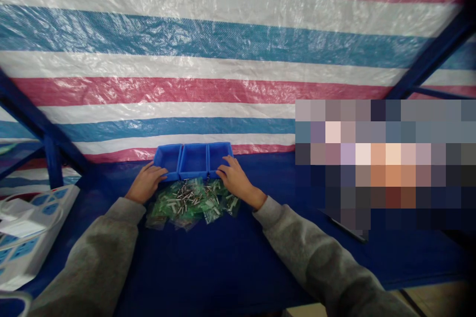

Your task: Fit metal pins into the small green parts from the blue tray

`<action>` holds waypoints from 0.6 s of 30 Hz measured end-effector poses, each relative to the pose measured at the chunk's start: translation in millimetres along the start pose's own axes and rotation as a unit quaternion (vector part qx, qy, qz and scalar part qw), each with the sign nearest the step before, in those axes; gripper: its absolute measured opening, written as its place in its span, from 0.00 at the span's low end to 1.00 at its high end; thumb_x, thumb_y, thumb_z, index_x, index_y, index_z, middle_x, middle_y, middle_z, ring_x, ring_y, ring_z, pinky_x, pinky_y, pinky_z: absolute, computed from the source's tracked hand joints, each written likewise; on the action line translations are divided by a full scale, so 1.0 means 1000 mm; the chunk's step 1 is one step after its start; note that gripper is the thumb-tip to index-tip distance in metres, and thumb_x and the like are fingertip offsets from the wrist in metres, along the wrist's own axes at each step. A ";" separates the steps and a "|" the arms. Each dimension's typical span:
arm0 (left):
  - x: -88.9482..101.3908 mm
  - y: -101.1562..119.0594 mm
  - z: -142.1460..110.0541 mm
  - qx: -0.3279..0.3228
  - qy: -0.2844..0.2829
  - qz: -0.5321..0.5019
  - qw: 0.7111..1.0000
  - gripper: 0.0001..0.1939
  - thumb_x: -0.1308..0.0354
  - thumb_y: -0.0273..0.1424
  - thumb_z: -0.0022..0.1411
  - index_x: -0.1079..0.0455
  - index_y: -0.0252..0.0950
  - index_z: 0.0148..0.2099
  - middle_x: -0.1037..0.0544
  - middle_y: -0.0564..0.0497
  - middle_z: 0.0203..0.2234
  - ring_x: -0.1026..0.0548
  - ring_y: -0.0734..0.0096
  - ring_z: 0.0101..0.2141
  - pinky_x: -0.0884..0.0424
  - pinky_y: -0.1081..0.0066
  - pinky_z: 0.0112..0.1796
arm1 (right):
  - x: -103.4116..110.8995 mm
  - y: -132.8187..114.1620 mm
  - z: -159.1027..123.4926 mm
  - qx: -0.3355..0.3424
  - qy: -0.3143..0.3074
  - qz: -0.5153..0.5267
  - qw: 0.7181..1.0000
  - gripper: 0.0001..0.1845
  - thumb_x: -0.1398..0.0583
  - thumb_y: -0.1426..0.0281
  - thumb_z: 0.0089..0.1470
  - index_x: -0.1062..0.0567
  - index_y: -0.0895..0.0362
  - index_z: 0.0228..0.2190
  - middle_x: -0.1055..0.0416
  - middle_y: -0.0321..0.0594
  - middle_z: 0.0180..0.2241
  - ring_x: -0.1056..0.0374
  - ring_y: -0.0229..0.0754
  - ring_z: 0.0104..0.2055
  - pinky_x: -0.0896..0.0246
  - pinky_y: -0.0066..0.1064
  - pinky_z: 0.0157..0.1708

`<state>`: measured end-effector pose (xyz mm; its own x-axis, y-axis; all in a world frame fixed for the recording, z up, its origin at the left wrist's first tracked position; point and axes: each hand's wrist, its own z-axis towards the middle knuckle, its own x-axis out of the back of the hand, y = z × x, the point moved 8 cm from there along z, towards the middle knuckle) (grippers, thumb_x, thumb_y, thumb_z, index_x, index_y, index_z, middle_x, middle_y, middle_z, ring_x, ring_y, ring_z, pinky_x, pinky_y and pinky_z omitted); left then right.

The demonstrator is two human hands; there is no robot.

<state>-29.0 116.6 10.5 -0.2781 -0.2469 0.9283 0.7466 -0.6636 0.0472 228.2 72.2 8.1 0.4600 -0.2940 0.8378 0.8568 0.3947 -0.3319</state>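
Three blue plastic bins stand side by side in a row: a left bin point(168, 159), a middle bin point(194, 159) and a right bin point(220, 151). My left hand point(146, 182) grips the front left corner of the left bin, fingers bent against its wall. At the other end of the row, my right hand point(235, 178) has its thumb and fingers on the front right rim of the right bin. In front of the bins lies a pile of small clear and green plastic bags point(171, 205). Loose silvery metal pins or screws point(188, 197) are heaped on them; their exact kind is unclear.
Everything stands on a dark blue table point(208, 267). White power strips point(40, 228) with cables lie at the left. Behind hangs a striped plastic sheet point(223, 44) between blue metal frame bars point(54, 158). A pixelated area covers the right side, with a dark flat object point(349, 228) below it.
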 end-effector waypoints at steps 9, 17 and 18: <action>0.048 0.045 -0.011 0.069 0.096 -0.037 0.992 0.26 0.57 0.37 0.65 0.50 0.38 0.63 0.46 0.45 0.60 0.47 0.59 0.60 0.47 0.56 0.58 | 0.041 -0.026 -0.028 0.041 0.079 0.055 0.995 0.15 0.48 0.67 0.59 0.29 0.59 0.45 0.38 0.50 0.51 0.46 0.48 0.56 0.49 0.44 0.56; 0.009 0.136 -0.041 -0.135 -0.096 0.019 0.986 0.34 0.52 0.49 0.60 0.56 0.47 0.65 0.54 0.50 0.64 0.54 0.53 0.62 0.56 0.51 0.59 | 0.004 -0.059 -0.086 0.147 -0.136 0.055 0.978 0.50 0.44 0.44 0.46 0.52 0.56 0.62 0.63 0.53 0.64 0.65 0.58 0.65 0.59 0.50 0.59; 0.002 0.135 -0.043 -0.137 -0.110 0.029 0.984 0.35 0.53 0.50 0.60 0.58 0.48 0.65 0.53 0.50 0.64 0.55 0.53 0.62 0.59 0.49 0.59 | -0.001 -0.060 -0.086 0.148 -0.151 0.046 0.976 0.51 0.44 0.43 0.45 0.54 0.55 0.62 0.66 0.52 0.64 0.67 0.59 0.65 0.61 0.51 0.60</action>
<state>44.8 -3.7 2.9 -0.0794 -0.1509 0.9854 0.5572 -0.8263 -0.0816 196.8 -26.0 -10.2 0.4040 0.0062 0.9147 0.6903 0.6540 -0.3093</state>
